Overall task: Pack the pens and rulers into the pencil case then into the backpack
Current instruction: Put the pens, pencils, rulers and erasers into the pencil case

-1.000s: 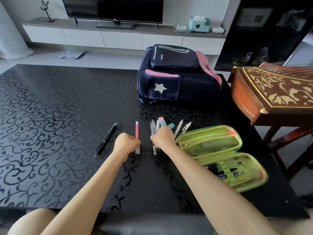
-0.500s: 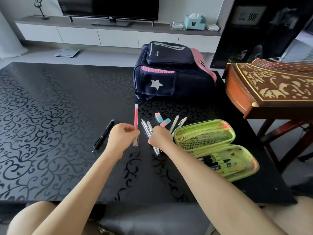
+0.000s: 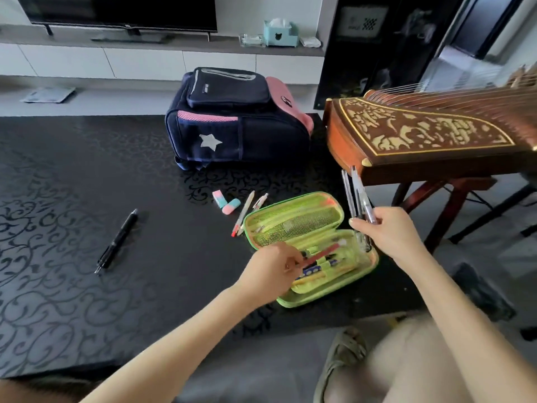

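An open green pencil case (image 3: 293, 205) lies on the black table, with several pens in its lower half. My left hand (image 3: 273, 269) holds a pink pen (image 3: 324, 251) over that lower half. At the case's right edge, my right hand (image 3: 386, 228) grips a bundle of clear pens (image 3: 359, 193) that points up and away. A black pen (image 3: 117, 241) lies alone at the left. Two more pens (image 3: 247, 210) and two pink-and-teal erasers (image 3: 225, 202) lie just left of the case. Behind them stands a navy backpack (image 3: 235, 123), zipped shut.
A carved wooden zither (image 3: 421, 135) on a stand juts in at the right, close above my right hand. The table's (image 3: 72, 184) near edge runs in front of my knees. A TV cabinet stands behind the table.
Both hands moved right from the table's middle to the pencil case. The left brought the pink pen over the case; the right lifted the clear pens off the table.
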Motion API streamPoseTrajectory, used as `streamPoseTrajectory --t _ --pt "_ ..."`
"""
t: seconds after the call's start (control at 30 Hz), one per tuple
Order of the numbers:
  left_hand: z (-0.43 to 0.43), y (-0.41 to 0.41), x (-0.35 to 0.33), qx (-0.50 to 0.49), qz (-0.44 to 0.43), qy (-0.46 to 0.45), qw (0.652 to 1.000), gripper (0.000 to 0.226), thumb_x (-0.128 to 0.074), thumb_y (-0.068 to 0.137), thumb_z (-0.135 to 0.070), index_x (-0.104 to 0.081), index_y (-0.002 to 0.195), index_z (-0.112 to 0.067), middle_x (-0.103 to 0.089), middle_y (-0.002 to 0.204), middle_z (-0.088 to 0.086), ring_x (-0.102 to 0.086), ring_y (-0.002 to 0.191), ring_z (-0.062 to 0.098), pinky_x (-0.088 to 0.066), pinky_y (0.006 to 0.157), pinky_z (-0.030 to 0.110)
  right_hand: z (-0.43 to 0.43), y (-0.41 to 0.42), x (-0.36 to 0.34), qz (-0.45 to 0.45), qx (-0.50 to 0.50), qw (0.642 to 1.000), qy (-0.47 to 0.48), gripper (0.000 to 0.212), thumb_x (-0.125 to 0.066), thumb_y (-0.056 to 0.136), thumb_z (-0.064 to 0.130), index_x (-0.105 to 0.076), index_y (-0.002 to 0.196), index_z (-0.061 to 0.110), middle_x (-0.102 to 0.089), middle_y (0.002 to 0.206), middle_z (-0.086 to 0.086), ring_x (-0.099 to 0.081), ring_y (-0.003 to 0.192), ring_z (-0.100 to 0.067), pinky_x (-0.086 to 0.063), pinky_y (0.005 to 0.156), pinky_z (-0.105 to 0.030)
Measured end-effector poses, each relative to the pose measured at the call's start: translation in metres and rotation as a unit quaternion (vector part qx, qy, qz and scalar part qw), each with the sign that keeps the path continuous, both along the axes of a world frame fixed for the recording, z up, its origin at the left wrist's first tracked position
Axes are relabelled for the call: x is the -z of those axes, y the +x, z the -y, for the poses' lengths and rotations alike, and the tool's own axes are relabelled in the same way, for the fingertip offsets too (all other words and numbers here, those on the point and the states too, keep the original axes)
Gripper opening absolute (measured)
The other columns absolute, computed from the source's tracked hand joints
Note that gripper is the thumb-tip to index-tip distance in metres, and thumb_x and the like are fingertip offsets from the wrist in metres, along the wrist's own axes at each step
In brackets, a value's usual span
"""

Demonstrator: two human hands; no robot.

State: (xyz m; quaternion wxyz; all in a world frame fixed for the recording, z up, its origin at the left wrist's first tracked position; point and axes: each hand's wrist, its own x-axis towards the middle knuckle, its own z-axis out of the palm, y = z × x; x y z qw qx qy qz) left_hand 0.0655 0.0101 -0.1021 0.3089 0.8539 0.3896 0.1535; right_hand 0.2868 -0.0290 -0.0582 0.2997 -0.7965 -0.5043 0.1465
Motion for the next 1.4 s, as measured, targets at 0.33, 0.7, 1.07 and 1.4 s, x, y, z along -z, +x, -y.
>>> streamPoseTrajectory --t 0.33,0.7,1.07,1.4 --pt "0.025 0.016 0.039 0.046 -0.065 0.193 0.978 0.032 -0.052 0.079 -0.045 -0.059 0.082 -0.015 -0.058 0.079 0.001 -0.056 0.076 0.023 -0.050 0.072 0.032 0.018 0.021 0.014 0.057 -0.052 0.997 -0.024 0.052 -0.066 0.083 0.031 -0.030 0.050 0.015 -0.030 0.047 -0.001 -0.032 0.045 -0.017 -0.023 0.049 -0.031" --pt "0.015 -0.054 0.046 0.084 -0.075 0.195 0.974 0.029 -0.081 0.065 -0.033 -0.063 0.079 -0.016 -0.064 0.077 -0.004 -0.061 0.073 0.018 -0.044 0.070 0.023 0.010 -0.031 0.030 0.234 -0.278 0.912 -0.190 0.046 -0.064 0.081 0.040 -0.032 0.054 0.019 -0.038 0.055 0.003 -0.035 0.048 -0.014 -0.021 0.046 -0.029" --pt "0.016 -0.075 0.034 -0.071 0.037 0.094 0.992 0.023 -0.072 0.079 -0.028 -0.059 0.093 -0.014 -0.043 0.085 -0.021 -0.043 0.073 -0.001 -0.037 0.069 0.001 -0.015 -0.075 0.023 0.277 -0.401 0.838 -0.247 0.037 -0.067 0.079 0.040 -0.046 0.063 0.014 -0.037 0.058 0.002 -0.036 0.056 -0.019 -0.025 0.049 -0.030" --pt "0.007 -0.055 0.035 -0.122 0.049 0.046 0.990 0.017 -0.063 0.085 -0.029 -0.056 0.097 -0.020 -0.059 0.077 -0.013 -0.049 0.072 0.001 -0.037 0.060 0.010 -0.021 -0.063 0.019 0.252 -0.383 0.854 -0.245 0.033 -0.066 0.081 0.042 -0.052 0.069 0.014 -0.045 0.067 -0.001 -0.043 0.066 -0.020 -0.026 0.051 -0.028"
